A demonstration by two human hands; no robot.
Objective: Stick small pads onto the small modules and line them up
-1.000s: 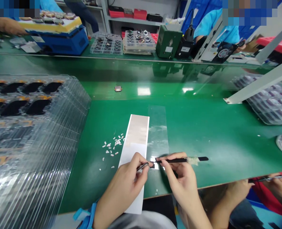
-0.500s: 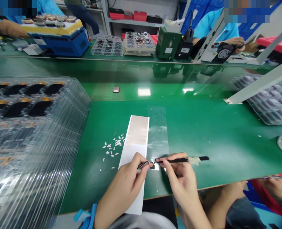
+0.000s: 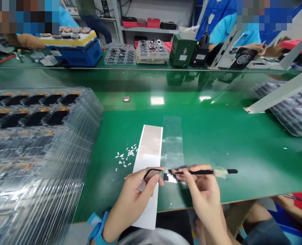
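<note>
The left hand (image 3: 131, 200) grips curved tweezers (image 3: 151, 173), the right hand (image 3: 204, 194) black tweezers (image 3: 194, 172), just inside the green mat's front edge (image 3: 255, 198).

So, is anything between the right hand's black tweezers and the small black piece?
Nothing visible does: the tip of the black tweezers in the right hand is right over the small black piece. The bent tweezers in the left hand come close, but from the side.

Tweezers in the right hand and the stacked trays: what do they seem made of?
The tweezers look like slim black-coated metal, though the coating hides what lies beneath. The stacked trays look like clear moulded plastic, glossy and see-through with formed ridges.
</note>
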